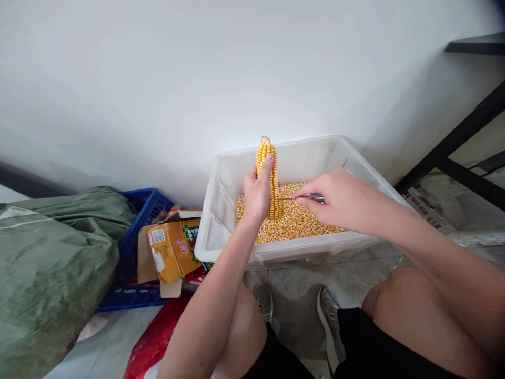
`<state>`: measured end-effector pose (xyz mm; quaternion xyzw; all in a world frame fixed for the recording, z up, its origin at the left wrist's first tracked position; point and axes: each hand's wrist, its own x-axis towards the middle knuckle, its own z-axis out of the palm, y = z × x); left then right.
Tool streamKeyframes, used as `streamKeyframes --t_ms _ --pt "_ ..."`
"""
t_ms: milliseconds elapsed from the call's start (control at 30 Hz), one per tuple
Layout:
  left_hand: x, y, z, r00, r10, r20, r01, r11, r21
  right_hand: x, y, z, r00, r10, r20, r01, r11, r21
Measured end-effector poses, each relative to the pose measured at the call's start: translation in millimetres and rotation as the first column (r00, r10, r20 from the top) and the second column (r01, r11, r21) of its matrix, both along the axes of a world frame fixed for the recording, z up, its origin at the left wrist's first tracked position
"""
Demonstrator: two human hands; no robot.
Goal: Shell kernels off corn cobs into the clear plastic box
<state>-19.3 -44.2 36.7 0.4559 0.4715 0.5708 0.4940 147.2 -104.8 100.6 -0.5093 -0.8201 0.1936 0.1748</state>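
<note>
My left hand is wrapped round a yellow corn cob, thumb along its upper side, holding it upright over a white plastic bin. My right hand grips a screwdriver with a thin metal shaft. Its tip meets the right side of the cob, low down among the kernel rows; exactly how deep it sits I cannot tell. Loose yellow corn kernels cover the bottom of the bin below both hands.
Left of the bin are a blue plastic crate, a flattened orange carton and a big green sack. A red bag lies nearer me. A white wall rises behind; a black metal frame stands right.
</note>
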Motion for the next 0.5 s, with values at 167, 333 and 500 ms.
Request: streamKeyframes --t_ms 167,333,500 --pt "0 0 -1.7 1.000 -0.011 0.013 0.011 1.000 -0.003 -8 -1 -5.1 0.998 -0.007 0.070 0.007 1.000 0.005" --pt "-3 5 -8.3 0.997 0.071 -0.025 -0.071 0.997 0.001 -15 1 -13.3 0.997 0.004 0.071 -0.007 0.999 0.038" --pt "-10 19 -27.4 0.981 0.145 -0.125 -0.153 0.986 -0.058 -18 6 -27.7 0.999 0.029 0.015 -0.029 0.999 0.043"
